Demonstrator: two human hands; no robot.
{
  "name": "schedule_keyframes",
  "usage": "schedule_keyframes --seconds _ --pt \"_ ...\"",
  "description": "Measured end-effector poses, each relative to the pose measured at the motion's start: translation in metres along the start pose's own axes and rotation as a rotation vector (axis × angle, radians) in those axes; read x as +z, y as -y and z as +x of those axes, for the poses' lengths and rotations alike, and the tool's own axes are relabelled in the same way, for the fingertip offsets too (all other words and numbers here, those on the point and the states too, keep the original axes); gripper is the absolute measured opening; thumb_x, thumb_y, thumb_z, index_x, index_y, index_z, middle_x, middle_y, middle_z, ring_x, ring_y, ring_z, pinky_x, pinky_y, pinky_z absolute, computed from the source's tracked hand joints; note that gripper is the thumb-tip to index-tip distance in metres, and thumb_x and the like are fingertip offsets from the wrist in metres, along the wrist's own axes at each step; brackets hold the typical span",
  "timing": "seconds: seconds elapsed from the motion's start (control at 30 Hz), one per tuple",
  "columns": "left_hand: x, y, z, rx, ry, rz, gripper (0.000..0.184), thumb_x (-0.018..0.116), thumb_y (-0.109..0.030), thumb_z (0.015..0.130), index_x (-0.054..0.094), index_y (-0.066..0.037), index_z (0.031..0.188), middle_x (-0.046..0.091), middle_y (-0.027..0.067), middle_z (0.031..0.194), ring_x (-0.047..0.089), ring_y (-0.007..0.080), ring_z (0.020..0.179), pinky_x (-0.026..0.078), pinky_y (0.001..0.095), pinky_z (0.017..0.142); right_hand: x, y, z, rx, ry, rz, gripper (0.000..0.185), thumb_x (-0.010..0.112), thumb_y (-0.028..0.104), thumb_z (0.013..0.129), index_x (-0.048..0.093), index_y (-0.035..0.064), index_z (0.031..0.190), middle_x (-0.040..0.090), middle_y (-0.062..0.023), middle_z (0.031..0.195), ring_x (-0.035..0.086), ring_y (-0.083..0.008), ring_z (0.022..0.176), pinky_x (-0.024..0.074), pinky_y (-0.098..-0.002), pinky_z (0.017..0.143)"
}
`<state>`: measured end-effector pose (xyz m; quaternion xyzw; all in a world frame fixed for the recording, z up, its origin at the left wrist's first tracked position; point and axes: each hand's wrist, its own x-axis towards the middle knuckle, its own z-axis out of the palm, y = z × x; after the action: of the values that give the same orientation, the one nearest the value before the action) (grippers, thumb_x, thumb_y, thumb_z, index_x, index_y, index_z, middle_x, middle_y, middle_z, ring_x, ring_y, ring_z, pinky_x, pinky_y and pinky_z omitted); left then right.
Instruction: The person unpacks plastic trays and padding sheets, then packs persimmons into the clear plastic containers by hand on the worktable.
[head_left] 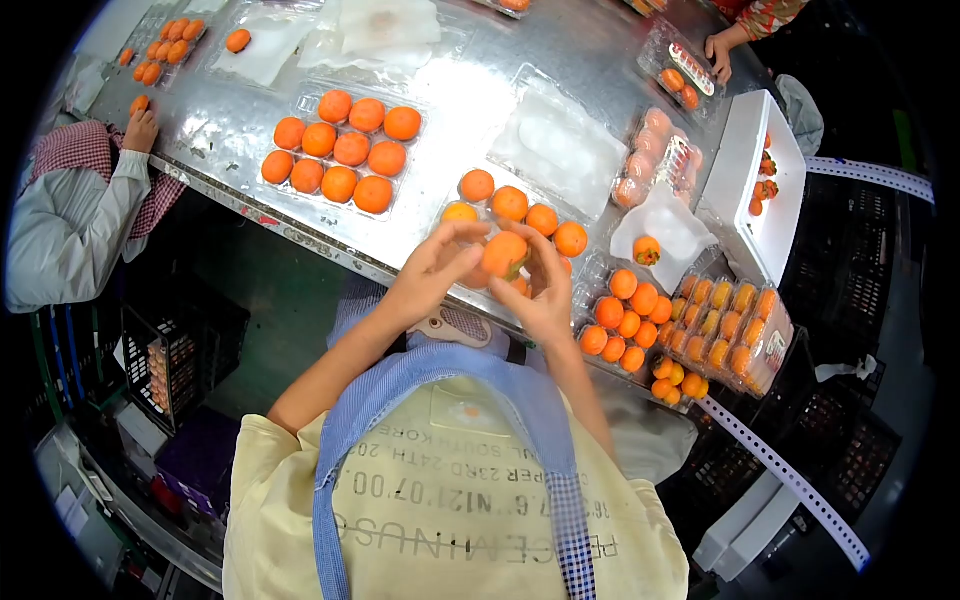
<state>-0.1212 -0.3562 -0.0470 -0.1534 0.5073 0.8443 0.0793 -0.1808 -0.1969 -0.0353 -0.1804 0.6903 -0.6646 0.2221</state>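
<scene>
An orange persimmon (503,255) with a green calyx is between my two hands over the near edge of the table. My right hand (546,292) curls round its right side, thumb low and fingers behind. From the left, my left hand (436,270) has bent fingers and its thumb against the fruit; motion slightly blurs the contact. Just beyond and beneath is a clear plastic tray with persimmons in it, such as one persimmon (510,203) in its back row; my hands hide part of this tray.
A filled tray of persimmons (351,149) lies to the left. To the right are a white foam box (752,190), stacked closed packs (728,330) and loose persimmons (628,324) by the edge. Other people's hands appear at far left (141,131) and upper right (719,55).
</scene>
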Motion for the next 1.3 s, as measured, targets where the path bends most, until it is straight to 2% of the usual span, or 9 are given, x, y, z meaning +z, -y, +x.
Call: schedule_keyframes --seconds 0.1,0.33,0.43,0.8,0.93,1.03,1.13,1.23,1.3 --pt "0.006 -0.001 -0.001 -0.118 0.027 -0.173 0.037 0.052 -0.022 0.091 0.044 -0.004 0.123 0.052 0.008 0.112 0.053 0.0146 0.102 0.047 0.0301 0.085 0.0 0.005 0.001 -0.083 0.029 -0.226 0.06 0.073 0.008 0.069 0.047 0.0007 0.122 0.052 -0.0125 0.123 0.049 -0.0215 0.115 0.0375 -0.0308 0.097" --pt "0.003 -0.003 -0.001 -0.195 0.122 -0.3 0.04 0.049 -0.017 0.092 0.036 -0.006 0.128 0.046 0.0105 0.122 0.05 0.0191 0.111 0.046 0.0348 0.09 0.004 0.008 0.006 -0.085 0.061 -0.206 0.051 0.069 0.007 0.072 0.049 0.0003 0.119 0.054 -0.0138 0.117 0.051 -0.024 0.11 0.0393 -0.034 0.094" --pt "0.003 -0.009 0.001 -0.232 0.139 -0.551 0.04 0.048 -0.018 0.093 0.035 -0.006 0.129 0.046 0.0104 0.122 0.049 0.0192 0.112 0.046 0.0352 0.091 0.007 0.008 0.009 -0.092 0.077 -0.172 0.044 0.063 0.004 0.075 0.05 -0.0003 0.117 0.054 -0.0138 0.115 0.051 -0.0245 0.109 0.0384 -0.0333 0.094" --pt "0.0 0.005 0.003 -0.157 0.146 -0.268 0.048 0.051 -0.017 0.091 0.029 -0.004 0.132 0.047 0.0146 0.12 0.052 0.022 0.108 0.047 0.0395 0.09 0.01 -0.009 0.008 -0.061 0.025 -0.145 0.026 0.044 0.009 0.087 0.053 -0.0022 0.11 0.054 -0.013 0.11 0.05 -0.0225 0.105 0.0375 -0.0322 0.091" --pt "-0.007 0.005 0.006 -0.092 0.245 -0.117 0.048 0.048 -0.022 0.093 0.027 -0.007 0.134 0.048 0.0137 0.119 0.055 0.022 0.101 0.05 0.0358 0.081 0.012 -0.01 0.012 -0.161 -0.019 -0.327 0.027 0.041 0.011 0.09 0.054 -0.0021 0.111 0.055 -0.0121 0.11 0.049 -0.0215 0.105 0.0367 -0.032 0.091" --pt "-0.008 -0.018 0.003 -0.26 0.29 -0.672 0.047 0.046 -0.03 0.092 0.036 -0.009 0.133 0.055 0.0078 0.109 0.059 0.0186 0.09 0.049 0.0347 0.078 0.02 0.002 0.019 -0.166 -0.174 -0.361 0.03 0.04 0.012 0.091 0.053 -0.0017 0.114 0.055 -0.0115 0.11 0.049 -0.0205 0.104 0.0367 -0.0312 0.089" --pt "-0.028 -0.032 0.005 -0.328 0.382 -0.686 0.046 0.034 -0.043 0.094 0.043 -0.011 0.126 0.055 0.006 0.094 0.056 0.0169 0.076 0.046 0.0303 0.062 0.026 0.002 0.015 -0.097 -0.304 -0.215 0.031 0.042 0.011 0.089 0.052 -0.0016 0.116 0.054 -0.0108 0.112 0.049 -0.0197 0.103 0.0372 -0.0302 0.087" --pt "-0.034 -0.044 0.007 -0.456 0.17 -0.632 0.054 0.023 -0.05 0.094 0.046 -0.008 0.119 0.058 0.0135 0.085 0.049 0.0155 0.045 0.04 0.0238 0.033 0.036 0.003 0.013 -0.039 -0.3 -0.145 0.034 0.048 0.01 0.086 0.052 -0.0011 0.117 0.054 -0.0105 0.113 0.048 -0.0195 0.105 0.0375 -0.0298 0.087" --pt "-0.04 -0.052 0.007 -0.497 0.155 -0.607 0.059 0.021 -0.054 0.093 0.047 -0.007 0.116 0.058 0.0122 0.081 0.045 0.0135 0.04 0.038 0.0225 0.031 0.049 0.004 0.014 -0.032 -0.241 -0.134 0.044 0.059 0.01 0.077 0.05 0.0 0.119 0.053 -0.0113 0.115 0.048 -0.0208 0.108 0.0373 -0.0313 0.091"
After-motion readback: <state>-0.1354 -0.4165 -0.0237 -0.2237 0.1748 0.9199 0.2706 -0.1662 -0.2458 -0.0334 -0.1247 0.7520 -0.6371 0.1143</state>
